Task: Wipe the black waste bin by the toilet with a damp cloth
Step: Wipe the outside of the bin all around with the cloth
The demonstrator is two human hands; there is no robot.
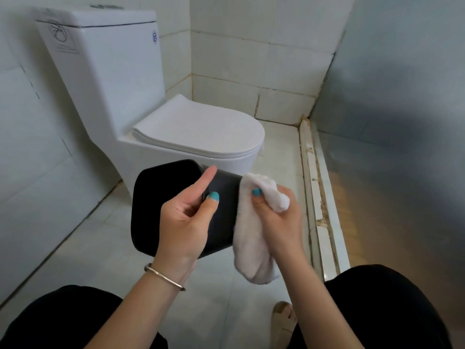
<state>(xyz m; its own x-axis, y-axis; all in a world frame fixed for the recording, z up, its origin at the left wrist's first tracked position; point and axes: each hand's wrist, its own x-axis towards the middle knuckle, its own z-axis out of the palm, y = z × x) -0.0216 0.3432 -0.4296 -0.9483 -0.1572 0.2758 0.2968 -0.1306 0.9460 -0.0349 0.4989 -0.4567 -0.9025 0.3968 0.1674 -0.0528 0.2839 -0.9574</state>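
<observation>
My left hand (186,220) holds the black waste bin (151,205) in the air, tipped on its side, with its open mouth turned to the left and its base to the right. My thumb lies on the near wall and my index finger stretches along the top wall; the other fingers are hidden, I think they curl around the far side or inside the rim. My right hand (279,217) grips the white cloth (251,235): the thumb pinches a bunch of it against the curled fingers, and the rest hangs down over the base end of the bin, touching it.

For a good wipe, I think I must spread the cloth flatter under my fingers, because a bunched cloth touches only with a small part. I should press with the flat of the fingers and pull in long strokes from the base toward the rim. The left hand must keep the bin firm and turn it a little after each stroke, so that every wall comes under the cloth. The smooth plastic can slip when it is damp, so my left grip should stay tight.

The bin is in front of the white toilet (176,127), above the tiled floor (100,248). My knees in black trousers are below.
</observation>
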